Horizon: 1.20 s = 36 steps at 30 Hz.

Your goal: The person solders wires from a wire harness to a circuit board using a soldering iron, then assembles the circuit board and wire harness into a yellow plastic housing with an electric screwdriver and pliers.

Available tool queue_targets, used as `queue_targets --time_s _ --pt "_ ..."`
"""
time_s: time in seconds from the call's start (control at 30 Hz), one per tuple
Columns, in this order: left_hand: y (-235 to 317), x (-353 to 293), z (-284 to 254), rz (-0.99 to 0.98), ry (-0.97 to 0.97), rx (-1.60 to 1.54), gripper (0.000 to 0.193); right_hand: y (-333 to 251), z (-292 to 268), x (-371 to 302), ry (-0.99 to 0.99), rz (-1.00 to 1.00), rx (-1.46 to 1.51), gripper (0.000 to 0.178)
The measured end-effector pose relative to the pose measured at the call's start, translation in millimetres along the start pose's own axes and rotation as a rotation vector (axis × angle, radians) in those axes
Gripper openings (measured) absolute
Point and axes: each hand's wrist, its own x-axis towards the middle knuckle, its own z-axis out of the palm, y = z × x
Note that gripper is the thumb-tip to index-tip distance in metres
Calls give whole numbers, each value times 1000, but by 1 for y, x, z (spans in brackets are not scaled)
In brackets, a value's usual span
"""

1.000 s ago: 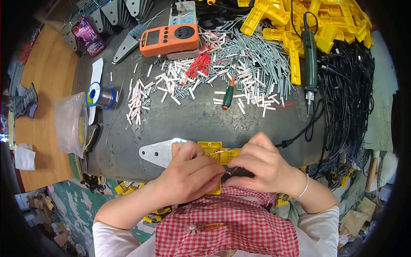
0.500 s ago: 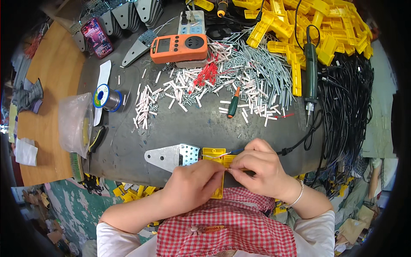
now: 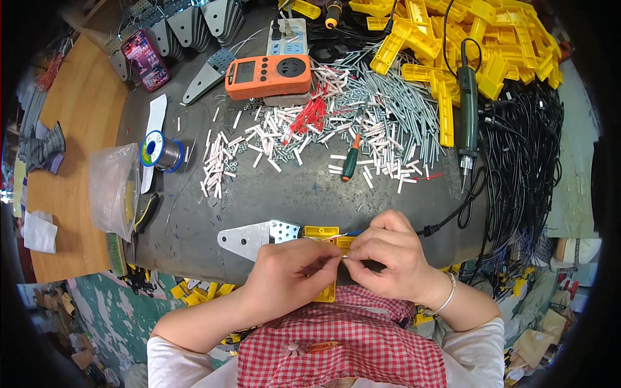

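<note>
My left hand [image 3: 291,270] and my right hand [image 3: 391,257] meet over the near edge of the bench, thumbs and forefingers pinched together. Between the fingertips shows a small bright end of thin wire [image 3: 344,257]; its exact form is too small to tell. Beneath the hands lies a yellow plastic housing [image 3: 321,231], partly covered by them. A tapered metal plate [image 3: 249,239] with holes reaches out from the housing's left side. Thin white and red wires [image 3: 331,238] and a blue wire [image 3: 353,233] cross the housing. A black cord [image 3: 432,229] emerges beyond my right hand.
Beyond the hands lie white sleeves [image 3: 217,165], long screws [image 3: 401,97] and a green screwdriver [image 3: 351,160]. An orange meter [image 3: 268,76] stands behind them. Solder wire [image 3: 169,155] and pliers [image 3: 148,211] lie left; a green power tool [image 3: 467,107], yellow housings [image 3: 479,39] and black cords [image 3: 524,161] are right.
My hands stay pinched in nearly the same place. The left fingers have shifted slightly upward, and the thin wires over the housing lie a little differently.
</note>
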Motion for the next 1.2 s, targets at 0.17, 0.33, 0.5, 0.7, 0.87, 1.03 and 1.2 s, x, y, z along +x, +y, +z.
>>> queue_targets --time_s 0.17,0.33,0.5,0.7,0.87,1.03,1.2 --pt "-5 -5 9 210 88 265 15 1 0 -1 -9 18 8 18" --pt "-5 -3 9 261 9 251 17 8 -7 4 -15 -80 -43 15" --pt "-1 -2 1 95 -53 71 14 20 -19 7 -433 -167 121 10" --pt "4 3 -2 -18 -113 48 13 10 -14 5 -91 -445 -363 10" --pt "-7 -4 3 311 -69 315 14 12 -12 6 -369 114 88 13" --pt "-6 0 -2 116 -55 46 16 3 -20 5 -130 -495 -503 21" --pt "-11 -11 0 372 -75 398 25 -3 -16 8 -197 -384 -416 19"
